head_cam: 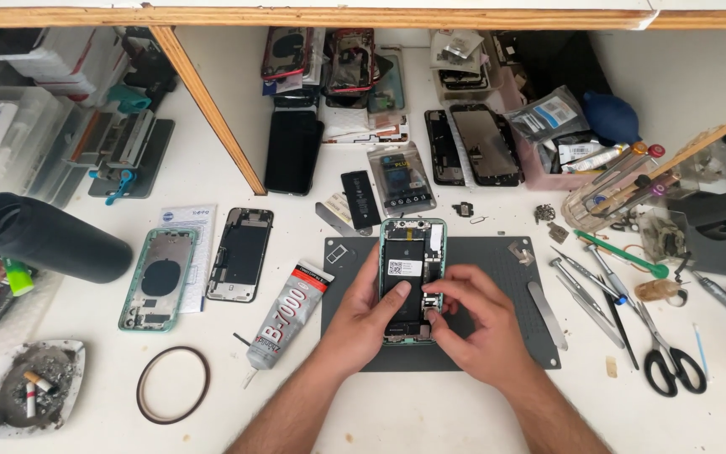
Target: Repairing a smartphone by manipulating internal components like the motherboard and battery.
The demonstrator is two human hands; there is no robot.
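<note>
My left hand [369, 313] cups the left edge of an opened mint-green smartphone body [412, 277], thumb lying across its black insides near the lower middle. My right hand [474, 324] comes in from the right; its thumb and forefinger are pinched together on a small part at the phone's lower right, though the part is too small for me to make out. So both hands are close together on the phone, one steadying, one pinching.

The phone lies flat on a dark grey rubber work mat [514, 277] at the middle of the white desk [430, 412]. Its long axis runs straight away from me, nearly square to the mat's edges; the camera end points to the far side of the desk and the bottom end points toward me, between my hands.

Left of the mat lies a silver tube of glue with a black cap end [286, 317], slanted. Further left are a black inner phone frame [241, 254] and a mint-green back housing with a round dark coil [159, 278], both lying lengthwise like the phone. A thin brown ring [173, 384] sits near the desk's near edge, and a grey ashtray with cigarette butts [34, 387] is at the far left corner.

On the right, a flat metal pry tool [547, 314] rests on the mat's edge, with tweezers [586, 290] and black-handled scissors [668, 353] beyond it.
</note>
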